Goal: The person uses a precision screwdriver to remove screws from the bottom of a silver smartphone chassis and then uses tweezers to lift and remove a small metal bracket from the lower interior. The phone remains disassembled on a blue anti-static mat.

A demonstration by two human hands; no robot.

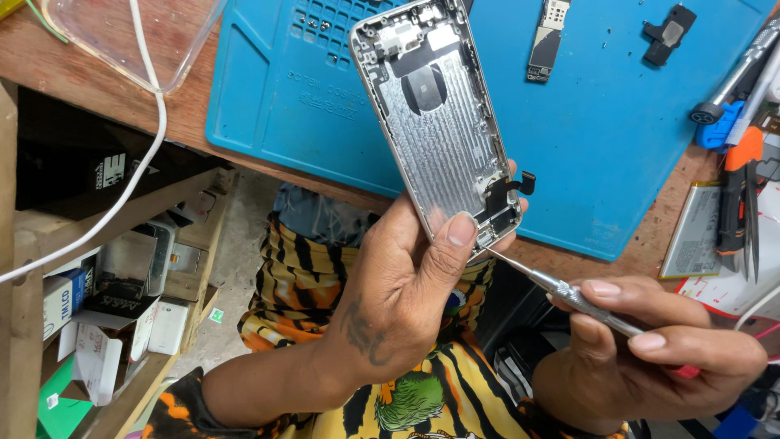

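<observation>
Two hands work on a gutted phone shell above a blue mat.

Nearest, the right hand (650,341) is closed around a slim metal screwdriver (569,294), its tip touching the lower corner of the phone housing (439,122). The left hand (406,284) grips that silver housing by its lower end, thumb on the edge, holding it tilted over the bench (49,57) edge. Beyond lies the blue work mat (601,138) with a small circuit board (548,36) and a black part (668,32).

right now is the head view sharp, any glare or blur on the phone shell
Head view: evenly lit, phone shell sharp with mild sheen on its metal, no harsh glare; left hand and screwdriver in focus; edges of the blue mat look slightly bowed.
</observation>
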